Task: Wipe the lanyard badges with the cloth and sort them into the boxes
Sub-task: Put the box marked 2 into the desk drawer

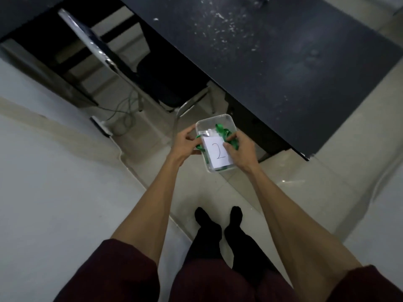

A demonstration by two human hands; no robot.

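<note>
Where we stand: on the pale floor, lower centre of the frame, with a dark table filling the upper right and a chair tucked beside it at upper centre.

The box: a clear plastic box is held between both hands, just left of the table's near edge and in mid-air rather than resting on anything.

What it holds: green lanyards bunched inside with at least one badge holder; a white paper card marked "2" lies on top.

Left hand: our left hand wraps the box's left side, fingers curled closed against the wall and partly around a loop of green strap.

Right hand: our right hand grips the right side, thumb pressed on the card's edge, fingers closed around the wall and some lanyard.

Cloth: not visible anywhere in this view.

Step in hand, as we judge it: carrying the numbered box to a work surface.

Doing it well: we keep the box level, hold the thumb on the card so it does not slip, tuck the loose straps in so none trail, and set it flat on the table before letting go.

Risk: a dangling loop could snag and tip the load.
</note>
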